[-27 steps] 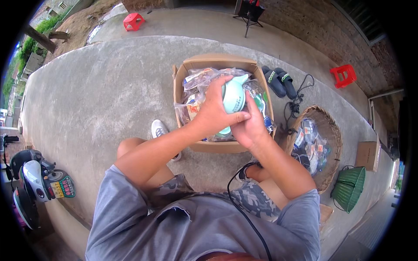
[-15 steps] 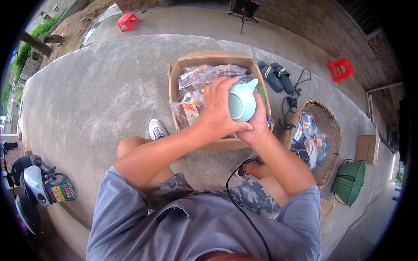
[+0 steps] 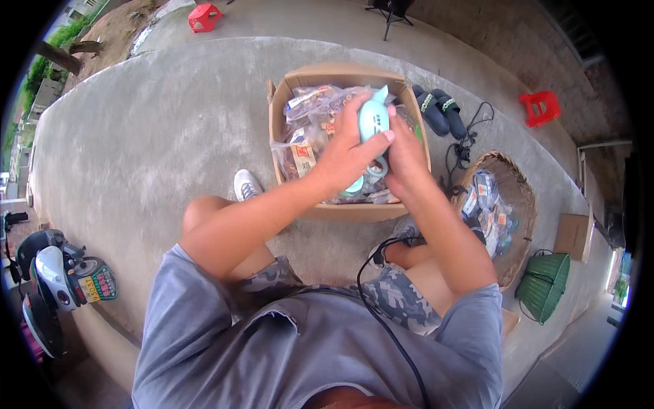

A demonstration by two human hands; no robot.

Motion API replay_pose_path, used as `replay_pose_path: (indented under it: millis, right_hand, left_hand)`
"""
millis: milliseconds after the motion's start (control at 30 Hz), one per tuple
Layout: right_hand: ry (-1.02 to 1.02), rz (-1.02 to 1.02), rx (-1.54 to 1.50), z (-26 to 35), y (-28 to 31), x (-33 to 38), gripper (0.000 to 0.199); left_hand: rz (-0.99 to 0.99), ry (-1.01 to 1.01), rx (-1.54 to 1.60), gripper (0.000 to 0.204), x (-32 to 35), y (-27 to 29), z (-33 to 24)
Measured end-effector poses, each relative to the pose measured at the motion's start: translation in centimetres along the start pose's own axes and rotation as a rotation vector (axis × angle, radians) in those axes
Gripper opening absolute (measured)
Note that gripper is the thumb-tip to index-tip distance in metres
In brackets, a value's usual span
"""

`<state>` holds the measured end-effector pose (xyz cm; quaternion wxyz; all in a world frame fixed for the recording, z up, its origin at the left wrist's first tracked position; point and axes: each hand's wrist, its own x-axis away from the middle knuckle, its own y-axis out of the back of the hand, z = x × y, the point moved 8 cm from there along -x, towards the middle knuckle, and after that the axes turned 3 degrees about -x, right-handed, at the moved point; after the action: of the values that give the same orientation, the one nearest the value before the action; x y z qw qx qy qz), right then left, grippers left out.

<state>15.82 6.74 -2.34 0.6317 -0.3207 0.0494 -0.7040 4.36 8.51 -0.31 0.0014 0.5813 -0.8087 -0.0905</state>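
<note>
- head view: a pale turquoise spouted pot (image 3: 374,117) is held up over the cardboard box (image 3: 361,213), its pointed spout aimed toward the box's far side and dark markings on its body.
- both hands grasp the pot: the left hand (image 3: 349,146) wraps its left side, thumb laid across the front, and the right hand (image 3: 407,153) cups its right side, the fingers partly hidden.
- below the left thumb, over the near half of the box, shows a turquoise ring-shaped handle (image 3: 377,168); the thumb hides whether it joins the pot.
- another turquoise piece (image 3: 354,185) shows at the near part of the box, partly covered by the left hand.
- clear plastic bags (image 3: 306,103) with brownish contents and printed labels fill the box.
- just right of the box lie black sandals (image 3: 439,112), with a tangled black cord (image 3: 463,151) near them.
- right of the box and nearer the person stands a wicker basket (image 3: 523,235) holding more packages (image 3: 487,211); farther right of the box is a green basket (image 3: 545,286).
- well left of the box is a parked scooter (image 3: 58,273); one red stool (image 3: 203,18) stands beyond it to the far left, another (image 3: 540,109) well to its right.
</note>
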Motion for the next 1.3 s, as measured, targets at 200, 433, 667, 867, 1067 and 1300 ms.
replay_pose_path:
  millis: [200, 433, 667, 867, 1067, 1300]
  right_hand:
    - [-0.004, -0.101, 0.204, -0.6, 0.7, 1.0, 0.046]
    - [0.028, 0.080, 0.177, 1.6, 2.1, 0.1, 0.039]
    - [0.142, 0.100, 0.202, 3.2, -0.1, 1.2, 0.040]
    - [0.173, 0.106, 0.306, 4.3, -0.3, 1.6, 0.035]
    - [0.392, 0.039, 0.565, 5.8, -0.2, 1.4, 0.040]
    - [0.984, 0.026, 1.044, 8.1, -2.4, 3.9, 0.050]
  left_hand:
    - [-0.069, 0.387, 0.470, 0.074, 0.6, -0.4, 1.3]
    - [-0.091, 0.547, 0.798, 0.045, -0.3, 2.4, 1.3]
    - [0.086, 0.576, 0.985, 0.046, -0.1, 0.7, 2.6]
    - [0.306, 0.526, 1.004, 0.038, -0.3, -1.4, 3.3]
    - [0.219, 0.553, 0.733, 0.031, -0.4, -0.4, 3.2]
    - [-0.144, 0.545, 0.662, 0.049, -1.1, 0.8, 3.7]
